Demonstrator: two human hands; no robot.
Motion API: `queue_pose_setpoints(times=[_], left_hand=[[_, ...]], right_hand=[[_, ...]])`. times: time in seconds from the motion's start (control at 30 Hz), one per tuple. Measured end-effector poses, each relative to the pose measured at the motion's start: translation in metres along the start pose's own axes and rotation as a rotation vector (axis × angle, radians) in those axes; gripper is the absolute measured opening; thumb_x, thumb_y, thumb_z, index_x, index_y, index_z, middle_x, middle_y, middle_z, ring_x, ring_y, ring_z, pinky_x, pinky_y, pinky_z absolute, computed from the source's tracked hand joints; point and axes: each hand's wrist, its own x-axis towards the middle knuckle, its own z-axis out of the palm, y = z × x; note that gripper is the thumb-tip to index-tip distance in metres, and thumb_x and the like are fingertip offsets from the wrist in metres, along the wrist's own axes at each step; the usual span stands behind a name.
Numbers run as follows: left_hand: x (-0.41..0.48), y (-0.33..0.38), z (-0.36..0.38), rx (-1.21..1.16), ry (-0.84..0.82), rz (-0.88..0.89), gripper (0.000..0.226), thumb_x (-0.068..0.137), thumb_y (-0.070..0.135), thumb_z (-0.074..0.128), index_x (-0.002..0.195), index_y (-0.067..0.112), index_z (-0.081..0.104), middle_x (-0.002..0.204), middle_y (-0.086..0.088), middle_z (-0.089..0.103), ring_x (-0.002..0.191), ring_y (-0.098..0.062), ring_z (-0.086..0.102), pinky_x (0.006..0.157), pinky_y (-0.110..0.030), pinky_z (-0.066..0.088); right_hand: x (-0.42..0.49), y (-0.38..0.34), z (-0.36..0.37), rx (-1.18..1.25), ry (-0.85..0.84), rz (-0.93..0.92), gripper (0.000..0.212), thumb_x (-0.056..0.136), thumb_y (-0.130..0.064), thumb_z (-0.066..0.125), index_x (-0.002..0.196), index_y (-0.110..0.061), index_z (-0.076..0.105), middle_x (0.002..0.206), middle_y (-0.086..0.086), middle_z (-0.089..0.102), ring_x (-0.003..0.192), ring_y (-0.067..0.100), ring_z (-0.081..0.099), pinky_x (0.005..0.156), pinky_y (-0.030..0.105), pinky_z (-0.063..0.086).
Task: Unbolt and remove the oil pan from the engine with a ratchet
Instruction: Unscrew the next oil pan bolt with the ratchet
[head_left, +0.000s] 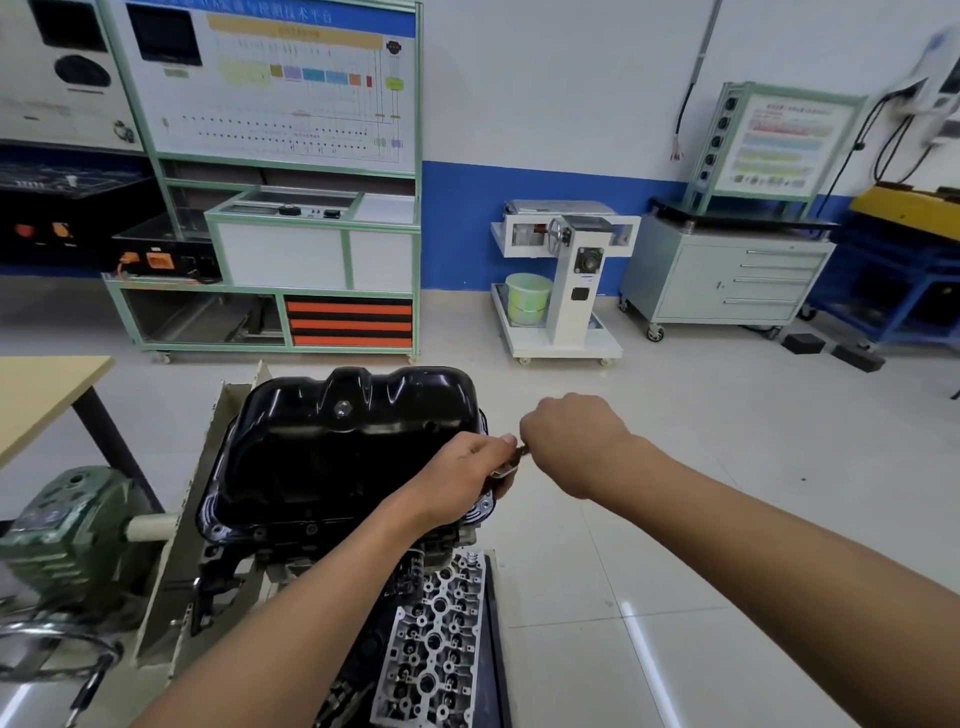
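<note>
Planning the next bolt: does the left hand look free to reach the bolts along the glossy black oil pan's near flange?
Probably yes: nothing covers the near flange bolts of the glossy black oil pan, but the left hand is busy holding the metal ratchet.

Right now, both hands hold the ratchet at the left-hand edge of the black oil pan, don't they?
Not quite: the side is wrong. The head view shows the left hand and the right hand holding the ratchet at the right-hand edge of the black oil pan, not the left-hand one.
</note>
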Motion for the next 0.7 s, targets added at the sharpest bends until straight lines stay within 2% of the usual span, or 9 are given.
queue_pose_setpoints(times=[0.07, 0.17, 0.27, 0.33, 0.4, 0.5, 0.6, 0.63, 0.7], left_hand=[[0.002, 0.002, 0.006, -0.078, -0.016, 0.003, 0.056, 0.106, 0.034, 0.036, 0.065, -0.001, 0.051, 0.061, -0.011, 0.052, 0.06, -0.019, 0.046, 0.065, -0.025, 0.039], [0.002, 0.003, 0.014, -0.115, -0.01, 0.015, 0.06, 0.1, 0.041, 0.032, 0.059, 0.0, 0.047, 0.057, -0.016, 0.047, 0.064, -0.027, 0.042, 0.071, -0.037, 0.037], [0.002, 0.002, 0.016, -0.079, 0.046, 0.043, 0.065, 0.098, 0.043, 0.036, 0.054, -0.005, 0.043, 0.055, -0.019, 0.042, 0.058, -0.025, 0.038, 0.065, -0.034, 0.034], [0.004, 0.001, 0.012, -0.094, 0.121, 0.053, 0.061, 0.096, 0.043, 0.039, 0.057, -0.003, 0.046, 0.055, -0.015, 0.04, 0.053, -0.022, 0.038, 0.06, -0.028, 0.037], [0.007, -0.002, 0.006, -0.1, 0.189, 0.045, 0.06, 0.096, 0.045, 0.037, 0.058, -0.001, 0.048, 0.056, -0.016, 0.041, 0.053, -0.019, 0.04, 0.061, -0.027, 0.038], [0.008, -0.003, 0.001, -0.097, 0.241, 0.015, 0.06, 0.096, 0.047, 0.033, 0.055, 0.006, 0.047, 0.057, -0.017, 0.044, 0.06, -0.026, 0.04, 0.067, -0.041, 0.035], [0.009, -0.003, 0.0, -0.1, 0.276, 0.002, 0.06, 0.096, 0.05, 0.034, 0.049, 0.015, 0.048, 0.057, -0.017, 0.045, 0.061, -0.029, 0.04, 0.068, -0.042, 0.035], [0.01, -0.003, 0.0, -0.099, 0.283, -0.002, 0.06, 0.096, 0.051, 0.034, 0.048, 0.017, 0.049, 0.057, -0.015, 0.046, 0.062, -0.029, 0.041, 0.068, -0.042, 0.036], [0.012, -0.005, -0.001, -0.092, 0.292, -0.016, 0.062, 0.095, 0.052, 0.035, 0.048, 0.015, 0.05, 0.056, -0.016, 0.047, 0.061, -0.029, 0.042, 0.067, -0.041, 0.036]], right_hand=[[0.005, 0.0, 0.005, 0.059, 0.126, -0.028, 0.025, 0.093, -0.006, 0.048, 0.108, -0.017, 0.064, 0.113, 0.006, 0.059, 0.105, 0.032, 0.058, 0.067, 0.033, 0.037], [0.012, 0.002, 0.018, 0.143, 0.205, -0.085, 0.04, 0.088, -0.006, 0.052, 0.123, -0.023, 0.06, 0.139, 0.005, 0.048, 0.109, 0.034, 0.051, 0.081, 0.037, 0.044], [0.012, 0.006, 0.03, 0.179, 0.192, -0.074, 0.065, 0.087, -0.006, 0.058, 0.147, -0.019, 0.036, 0.161, 0.009, 0.022, 0.121, 0.039, 0.046, 0.098, 0.044, 0.043], [0.011, 0.01, 0.035, 0.175, 0.212, -0.038, 0.067, 0.09, -0.008, 0.056, 0.15, -0.014, 0.027, 0.161, 0.009, 0.022, 0.122, 0.038, 0.046, 0.096, 0.044, 0.041], [0.007, 0.016, 0.037, 0.175, 0.268, -0.042, 0.048, 0.097, -0.014, 0.051, 0.142, -0.015, 0.035, 0.152, 0.004, 0.037, 0.113, 0.033, 0.051, 0.086, 0.04, 0.04], [-0.003, 0.022, 0.027, 0.176, 0.301, -0.05, 0.02, 0.103, -0.027, 0.041, 0.118, -0.02, 0.054, 0.117, 0.0, 0.06, 0.093, 0.028, 0.057, 0.068, 0.035, 0.032], [-0.015, 0.02, 0.021, 0.265, 0.238, -0.005, 0.026, 0.101, -0.036, 0.044, 0.092, -0.02, 0.061, 0.079, 0.001, 0.051, 0.075, 0.029, 0.053, 0.056, 0.033, 0.028], [-0.018, 0.018, 0.019, 0.309, 0.223, 0.0, 0.026, 0.099, -0.038, 0.047, 0.085, -0.02, 0.06, 0.073, 0.0, 0.045, 0.073, 0.029, 0.052, 0.053, 0.032, 0.027], [-0.024, 0.013, 0.014, 0.406, 0.189, -0.01, 0.029, 0.093, -0.041, 0.055, 0.074, -0.019, 0.061, 0.068, 0.0, 0.047, 0.072, 0.027, 0.055, 0.051, 0.03, 0.03]])
